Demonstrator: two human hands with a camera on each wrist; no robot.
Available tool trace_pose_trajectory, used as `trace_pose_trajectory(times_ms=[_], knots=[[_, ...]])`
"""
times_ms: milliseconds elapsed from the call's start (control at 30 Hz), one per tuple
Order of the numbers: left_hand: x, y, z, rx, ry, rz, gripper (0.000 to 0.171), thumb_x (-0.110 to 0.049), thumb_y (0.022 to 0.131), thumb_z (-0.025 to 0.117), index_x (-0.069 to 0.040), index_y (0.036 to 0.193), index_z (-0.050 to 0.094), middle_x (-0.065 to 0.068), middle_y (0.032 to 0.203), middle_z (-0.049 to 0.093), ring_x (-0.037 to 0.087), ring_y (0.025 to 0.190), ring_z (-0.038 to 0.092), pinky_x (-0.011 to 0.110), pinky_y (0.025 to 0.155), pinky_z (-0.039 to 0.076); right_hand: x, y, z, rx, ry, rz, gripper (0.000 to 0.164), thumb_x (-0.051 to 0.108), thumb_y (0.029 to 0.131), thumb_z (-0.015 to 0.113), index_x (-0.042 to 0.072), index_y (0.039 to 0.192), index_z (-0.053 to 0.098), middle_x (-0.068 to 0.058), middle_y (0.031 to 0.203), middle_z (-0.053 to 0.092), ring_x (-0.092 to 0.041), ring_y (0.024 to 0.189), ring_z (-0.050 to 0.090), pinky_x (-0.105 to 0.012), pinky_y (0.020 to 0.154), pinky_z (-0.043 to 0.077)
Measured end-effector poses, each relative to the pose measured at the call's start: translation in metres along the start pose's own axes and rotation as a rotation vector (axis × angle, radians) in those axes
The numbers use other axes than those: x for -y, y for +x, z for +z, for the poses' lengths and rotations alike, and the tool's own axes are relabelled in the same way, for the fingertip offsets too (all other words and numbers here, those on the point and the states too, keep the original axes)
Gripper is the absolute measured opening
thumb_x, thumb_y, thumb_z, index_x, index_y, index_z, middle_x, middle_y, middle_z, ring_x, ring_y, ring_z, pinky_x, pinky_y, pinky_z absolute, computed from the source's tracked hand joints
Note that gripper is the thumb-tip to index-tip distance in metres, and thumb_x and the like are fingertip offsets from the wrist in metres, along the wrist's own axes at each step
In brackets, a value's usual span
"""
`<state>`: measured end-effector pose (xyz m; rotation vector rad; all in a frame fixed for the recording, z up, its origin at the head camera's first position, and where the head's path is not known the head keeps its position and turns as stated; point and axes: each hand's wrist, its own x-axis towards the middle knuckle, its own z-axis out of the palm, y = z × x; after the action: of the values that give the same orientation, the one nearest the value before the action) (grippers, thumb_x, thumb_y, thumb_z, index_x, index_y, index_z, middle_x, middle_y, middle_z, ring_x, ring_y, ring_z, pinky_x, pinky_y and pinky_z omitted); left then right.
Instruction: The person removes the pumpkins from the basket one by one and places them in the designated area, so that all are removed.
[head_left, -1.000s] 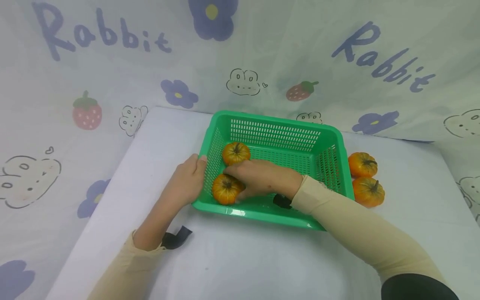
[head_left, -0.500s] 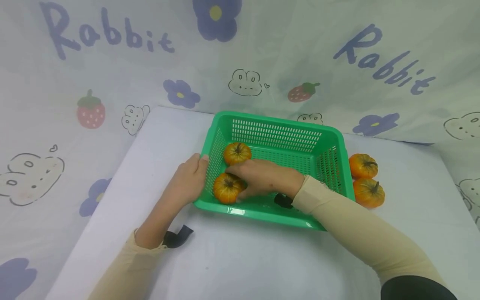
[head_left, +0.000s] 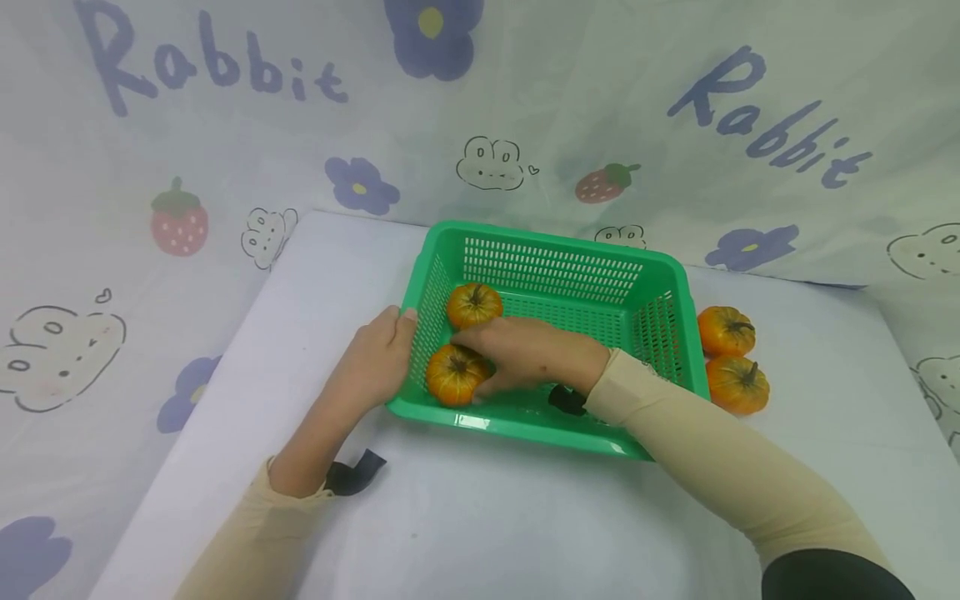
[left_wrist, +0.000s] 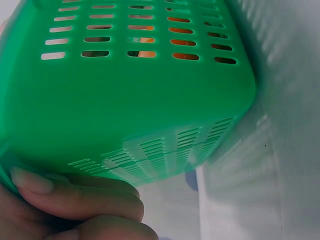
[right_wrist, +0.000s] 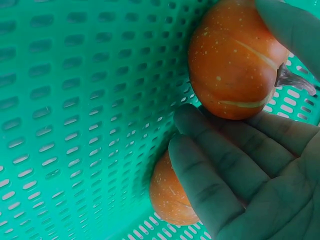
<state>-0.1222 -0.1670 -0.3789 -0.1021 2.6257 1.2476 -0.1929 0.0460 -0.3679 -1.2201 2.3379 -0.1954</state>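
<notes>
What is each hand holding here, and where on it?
Left hand grips the green basket at its left wall. Right hand rests fingers on the near pumpkin; a full grip cannot be told.
</notes>
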Motion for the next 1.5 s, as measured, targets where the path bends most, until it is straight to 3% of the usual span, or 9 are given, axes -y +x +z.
trace_pose_trajectory(times_ms=[900, 1233, 1500], knots=[[-0.001, -0.001, -0.003, -0.001, -0.018, 0.008, 0.048, -0.045, 0.115, 0.023, -0.005, 0.113, 0.050, 0.013, 0.084, 0.056, 0.025, 0.070, 0.057, 0.038, 0.062, 0.052, 0.003, -0.003, -0.007, -0.006, -0.005, -0.018, 0.083, 0.044, 0.085, 0.088, 0.006, 0.150, 0.053, -0.005, 0.144, 0.062, -0.020, 0.126, 0.061, -0.040, 0.108, 0.048], [-0.001, 0.001, 0.000, 0.012, -0.031, 0.001, 0.048, -0.045, 0.115, 0.022, -0.006, 0.114, 0.050, 0.014, 0.086, 0.059, 0.026, 0.070, 0.060, 0.038, 0.063, 0.054, 0.005, -0.012, -0.014, -0.050, -0.017, -0.045, 0.078, 0.043, 0.084, 0.089, 0.004, 0.145, 0.058, -0.004, 0.136, 0.066, -0.018, 0.118, 0.063, -0.037, 0.105, 0.049], [-0.002, -0.002, -0.001, 0.010, -0.032, -0.006, 0.047, -0.044, 0.115, 0.023, -0.005, 0.114, 0.050, 0.014, 0.084, 0.058, 0.025, 0.069, 0.059, 0.036, 0.062, 0.053, 0.007, -0.023, -0.026, -0.073, -0.016, -0.038, 0.081, 0.044, 0.085, 0.087, 0.002, 0.147, 0.056, -0.008, 0.140, 0.065, -0.022, 0.121, 0.063, -0.039, 0.105, 0.050]])
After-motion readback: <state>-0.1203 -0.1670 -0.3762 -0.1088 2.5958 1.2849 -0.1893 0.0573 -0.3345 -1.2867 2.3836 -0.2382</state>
